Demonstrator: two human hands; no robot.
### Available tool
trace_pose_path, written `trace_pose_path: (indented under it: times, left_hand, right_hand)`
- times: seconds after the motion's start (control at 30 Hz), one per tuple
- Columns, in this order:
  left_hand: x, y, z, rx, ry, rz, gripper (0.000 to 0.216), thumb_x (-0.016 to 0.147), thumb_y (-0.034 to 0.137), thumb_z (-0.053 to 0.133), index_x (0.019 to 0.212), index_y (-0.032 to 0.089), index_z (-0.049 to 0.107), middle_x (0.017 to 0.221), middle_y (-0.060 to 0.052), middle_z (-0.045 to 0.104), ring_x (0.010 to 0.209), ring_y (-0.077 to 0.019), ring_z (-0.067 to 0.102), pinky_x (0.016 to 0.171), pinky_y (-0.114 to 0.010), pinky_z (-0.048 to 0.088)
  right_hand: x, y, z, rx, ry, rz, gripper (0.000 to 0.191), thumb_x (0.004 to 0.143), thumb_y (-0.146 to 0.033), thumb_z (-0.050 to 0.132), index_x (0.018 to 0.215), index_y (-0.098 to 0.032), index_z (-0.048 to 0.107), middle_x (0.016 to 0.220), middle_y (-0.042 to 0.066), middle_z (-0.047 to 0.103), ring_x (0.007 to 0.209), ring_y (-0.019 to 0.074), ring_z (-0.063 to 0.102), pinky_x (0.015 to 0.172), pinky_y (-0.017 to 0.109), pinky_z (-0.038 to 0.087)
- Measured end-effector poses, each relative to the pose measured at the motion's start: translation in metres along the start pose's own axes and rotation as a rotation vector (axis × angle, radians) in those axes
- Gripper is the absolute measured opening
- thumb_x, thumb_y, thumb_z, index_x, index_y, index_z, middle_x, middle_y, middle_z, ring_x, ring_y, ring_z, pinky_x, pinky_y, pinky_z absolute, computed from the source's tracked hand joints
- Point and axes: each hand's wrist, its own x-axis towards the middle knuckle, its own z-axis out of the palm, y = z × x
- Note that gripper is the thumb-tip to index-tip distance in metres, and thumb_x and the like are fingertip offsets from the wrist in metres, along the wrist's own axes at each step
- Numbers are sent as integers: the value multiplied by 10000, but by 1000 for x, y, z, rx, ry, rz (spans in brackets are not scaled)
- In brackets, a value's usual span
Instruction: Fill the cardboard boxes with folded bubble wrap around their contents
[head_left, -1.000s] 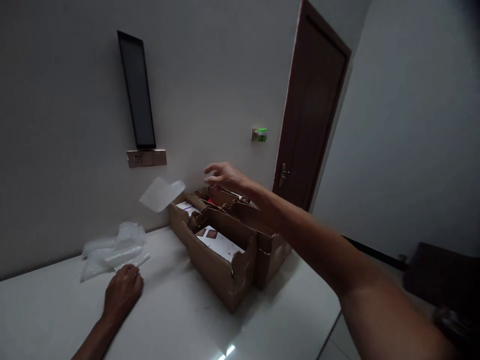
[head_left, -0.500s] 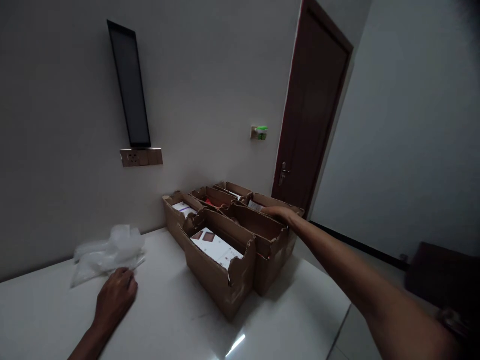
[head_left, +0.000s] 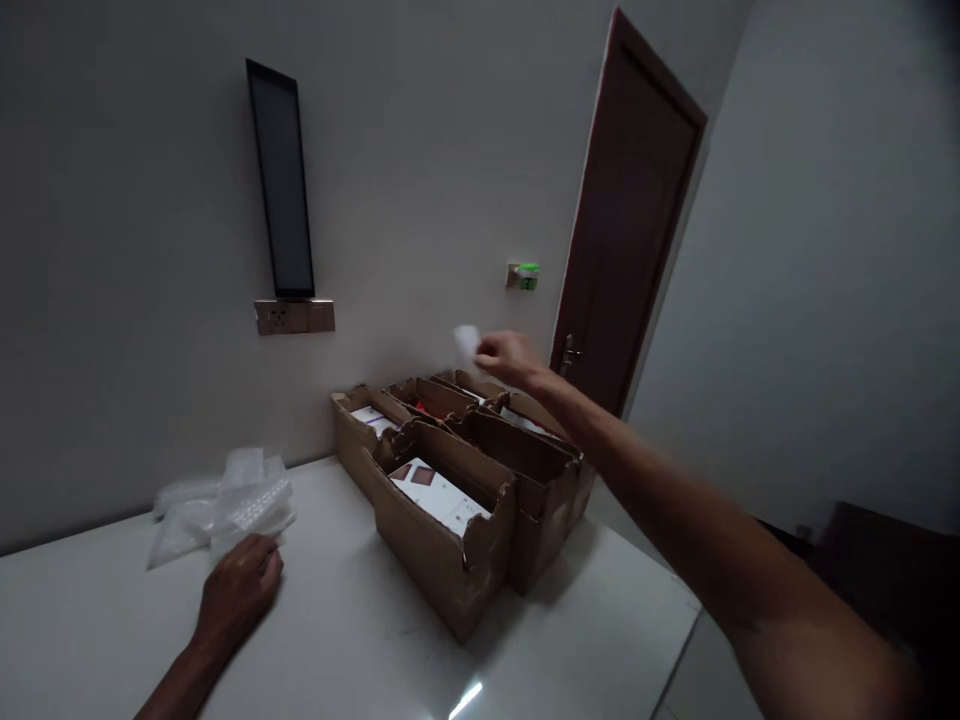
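My right hand [head_left: 508, 358] is raised above the back boxes, its fingers pinched on a small white piece [head_left: 466, 340]; motion blur hides what kind it is. Below it stand several open cardboard boxes [head_left: 442, 578] in a cluster, with torn upper edges. The nearest box holds white printed cartons [head_left: 439, 497]. A box at the back left has a white item [head_left: 373, 418] with a purple line, and something red [head_left: 421, 407] shows in the one beside it. My left hand [head_left: 238, 585] lies on the table with curled fingers, at the edge of clear plastic bags [head_left: 225, 505]; its grip is hidden.
The white table [head_left: 337, 620] meets a grey wall carrying a socket panel [head_left: 295, 317], a dark framed panel [head_left: 281, 185] and a green-topped plug [head_left: 527, 276]. Beyond the table's right edge are a brown door [head_left: 634, 210] and a dark piece of furniture [head_left: 881, 570].
My right hand has come up out of the back right box and moved left, now with a small white piece in its fingers. My left hand stays by the plastic bags.
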Motion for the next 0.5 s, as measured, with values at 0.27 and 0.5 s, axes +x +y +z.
trace_pose_path:
  times: [0.27,0.5]
  left_hand:
    - [-2,1,1,-17,-20,-74,234,895,271,411,880,211,637,967,-41,699,863,-199,668,760,-304,478]
    - [2,2,3,-41,-8,-69,213,857,261,426,804,212,626,869,-41,688,825,-213,650,734,-315,468]
  right_hand:
    - [49,-24,32,131,-101,-179,313,959,-342,562,1187,-139,633,1112,75,681,943,159,647,812,302,529]
    - [52,52,60,-66,-137,89,332,952,-343,595,1221,-148,605,1249,69,610,1050,232,626,891,410,536]
